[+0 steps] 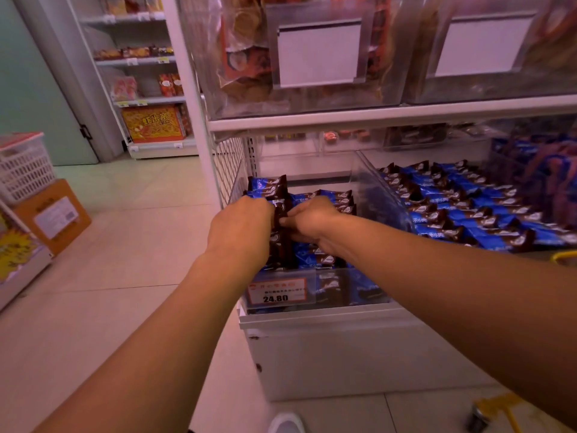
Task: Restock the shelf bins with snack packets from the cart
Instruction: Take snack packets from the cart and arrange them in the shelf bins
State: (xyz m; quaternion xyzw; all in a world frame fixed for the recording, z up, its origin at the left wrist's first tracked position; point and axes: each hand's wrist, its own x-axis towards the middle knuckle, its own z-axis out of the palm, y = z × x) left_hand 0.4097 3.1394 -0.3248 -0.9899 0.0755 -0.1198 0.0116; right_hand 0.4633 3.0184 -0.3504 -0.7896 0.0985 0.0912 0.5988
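Note:
Both my hands reach into a clear plastic shelf bin [368, 182] on the lower shelf. My left hand [240, 228] and my right hand [309, 220] meet over a stack of blue-and-brown snack packets [282, 242] and grip it from either side. More of the same packets [334, 198] stand in rows at the back of this bin, and others lie under my right wrist. The bin to the right holds many blue packets [468, 207] laid in rows. A price tag [276, 292] reading 24.80 hangs on the bin's front.
Above, clear bins [312, 98] hold orange snack bags behind blank label holders. A white basket [25, 167] and a cardboard box [53, 214] stand on the left floor. A yellow cart edge [562, 256] shows at the right. Another shelf unit [146, 89] stands behind.

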